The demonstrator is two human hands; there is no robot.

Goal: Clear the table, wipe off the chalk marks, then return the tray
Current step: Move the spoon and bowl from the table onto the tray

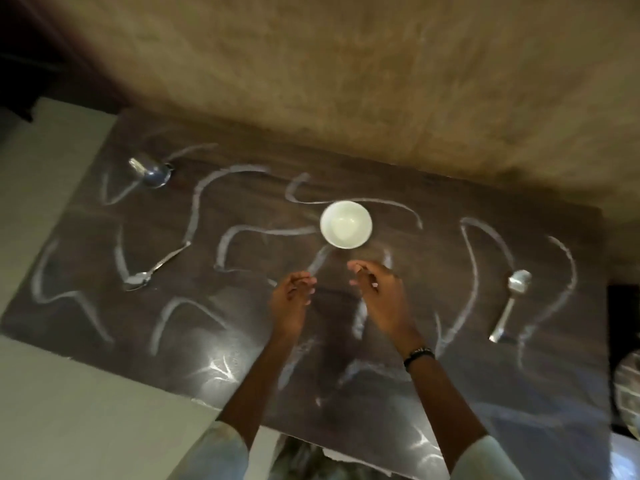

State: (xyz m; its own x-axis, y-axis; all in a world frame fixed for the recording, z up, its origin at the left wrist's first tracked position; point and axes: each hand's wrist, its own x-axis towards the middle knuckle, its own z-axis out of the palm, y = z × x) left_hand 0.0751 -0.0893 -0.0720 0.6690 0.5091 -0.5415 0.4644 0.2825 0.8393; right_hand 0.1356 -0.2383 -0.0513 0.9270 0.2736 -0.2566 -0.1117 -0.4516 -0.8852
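A dark wooden table (pixel 450 393) is covered with wavy white chalk marks (pixel 194 216). A white bowl (pixel 345 224) stands near the middle toward the far edge. One spoon (pixel 152 271) lies at the left, another spoon (pixel 509 306) at the right, and a steel cup (pixel 150 171) lies tipped at the far left corner. My left hand (pixel 292 299) and my right hand (pixel 377 292) hover side by side just below the bowl, fingers loosely curled and apart, holding nothing. No tray is clearly in view.
A tan plastered wall (pixel 346 64) rises right behind the table's far edge. Pale floor (pixel 69 393) lies to the left. A round shiny object (pixel 628 389) shows partly at the right edge of the frame, beside the table.
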